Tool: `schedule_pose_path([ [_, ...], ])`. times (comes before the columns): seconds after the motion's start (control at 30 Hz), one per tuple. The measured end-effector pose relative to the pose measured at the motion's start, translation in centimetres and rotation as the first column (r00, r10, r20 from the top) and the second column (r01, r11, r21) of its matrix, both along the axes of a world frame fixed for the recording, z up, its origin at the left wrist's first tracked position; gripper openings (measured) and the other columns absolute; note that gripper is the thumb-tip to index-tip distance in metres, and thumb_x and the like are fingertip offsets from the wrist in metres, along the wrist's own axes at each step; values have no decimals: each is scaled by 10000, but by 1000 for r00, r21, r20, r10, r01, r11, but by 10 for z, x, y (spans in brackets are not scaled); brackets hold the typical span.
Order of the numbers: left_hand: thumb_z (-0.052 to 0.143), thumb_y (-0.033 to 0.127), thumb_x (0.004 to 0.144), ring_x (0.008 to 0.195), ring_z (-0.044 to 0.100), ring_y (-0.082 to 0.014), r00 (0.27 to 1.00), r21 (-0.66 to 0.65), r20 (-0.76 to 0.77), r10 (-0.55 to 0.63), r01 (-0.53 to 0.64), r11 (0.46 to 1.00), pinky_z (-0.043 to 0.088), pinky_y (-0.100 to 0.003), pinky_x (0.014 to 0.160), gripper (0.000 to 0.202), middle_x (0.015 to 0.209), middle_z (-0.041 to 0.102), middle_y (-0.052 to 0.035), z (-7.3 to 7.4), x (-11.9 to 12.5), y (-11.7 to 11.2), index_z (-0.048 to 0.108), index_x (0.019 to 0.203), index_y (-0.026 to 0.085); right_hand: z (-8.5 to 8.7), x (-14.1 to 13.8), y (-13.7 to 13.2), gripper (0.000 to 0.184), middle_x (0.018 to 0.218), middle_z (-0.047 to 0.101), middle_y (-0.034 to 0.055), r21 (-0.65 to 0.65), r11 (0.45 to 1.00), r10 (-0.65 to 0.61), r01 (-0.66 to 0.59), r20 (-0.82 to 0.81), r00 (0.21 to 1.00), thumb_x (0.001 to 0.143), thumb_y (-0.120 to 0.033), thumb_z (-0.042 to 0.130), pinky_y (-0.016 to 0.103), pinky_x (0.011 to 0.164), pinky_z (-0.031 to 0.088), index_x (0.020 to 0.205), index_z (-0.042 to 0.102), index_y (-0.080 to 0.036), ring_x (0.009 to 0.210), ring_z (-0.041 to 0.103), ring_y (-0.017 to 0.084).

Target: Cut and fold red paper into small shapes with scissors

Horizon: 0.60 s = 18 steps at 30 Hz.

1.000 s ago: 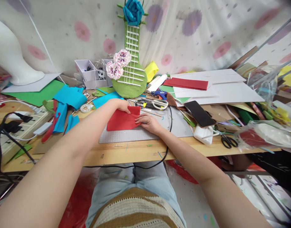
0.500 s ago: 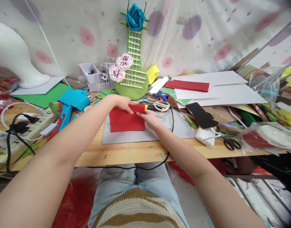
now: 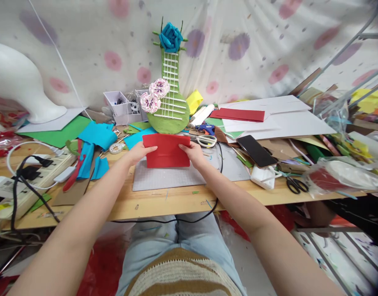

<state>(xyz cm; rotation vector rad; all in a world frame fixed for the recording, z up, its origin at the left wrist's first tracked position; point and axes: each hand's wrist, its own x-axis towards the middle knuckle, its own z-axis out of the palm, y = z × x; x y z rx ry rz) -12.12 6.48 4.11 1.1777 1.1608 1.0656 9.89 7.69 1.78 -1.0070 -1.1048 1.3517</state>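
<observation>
A rectangular sheet of red paper (image 3: 168,153) is held up over the grey cutting mat (image 3: 164,180), its lower edge toward me. My left hand (image 3: 141,151) pinches its left side, thumb in front and fingers hidden behind. On the opposite side my right hand (image 3: 193,152) grips the right edge the same way. Just beyond the paper stands a green guitar-shaped craft piece (image 3: 169,111) with white strings, pink-white flowers and a blue paper rose (image 3: 171,37). White-handled scissors (image 3: 206,142) lie past my right hand.
A phone (image 3: 256,151) leans on a white box (image 3: 263,176) at the right, near black scissors (image 3: 296,185). Folded red strips (image 3: 238,114) lie on white boards (image 3: 300,123). A power strip (image 3: 47,172) sits at left. A black cable (image 3: 176,220) hangs along the table's front edge.
My left hand has moved from the paper's top edge to its left side. The red paper is now tilted up between both hands. The view has shifted slightly.
</observation>
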Motion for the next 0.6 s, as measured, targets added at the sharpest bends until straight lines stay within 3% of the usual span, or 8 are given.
schedule_pose_path([
  [0.13,811,413,492,941,649,-284,976,173,-23,218,-211,962,484,-421,887,481,942,719,-92,3,15,0,695,873,143,2,-5,0,343,827,704,22,70,996,-48,51,-49,998,547,-386,747,355,816,489,804,669,-174,826,643,208],
  [0.3,677,340,695,959,638,-228,866,428,-59,497,-428,796,461,-357,918,289,964,714,-78,-6,32,-5,675,904,140,1,-15,2,330,860,706,20,136,983,-111,124,-101,989,571,-410,733,333,830,486,796,662,-180,851,642,197],
  [0.47,648,253,716,934,645,-216,834,413,-46,550,-486,770,472,-340,893,248,993,706,-86,-29,40,-6,654,940,148,-11,-21,4,344,893,705,30,87,992,-80,87,-79,994,573,-381,729,335,801,497,840,660,-175,843,642,196],
  [0.6,639,245,722,918,649,-217,815,404,-34,579,-519,754,476,-341,881,227,979,708,-88,-36,38,-4,654,926,147,-16,-20,7,283,863,701,40,89,989,-111,115,-56,992,583,-345,710,337,806,487,790,654,-159,833,638,197],
])
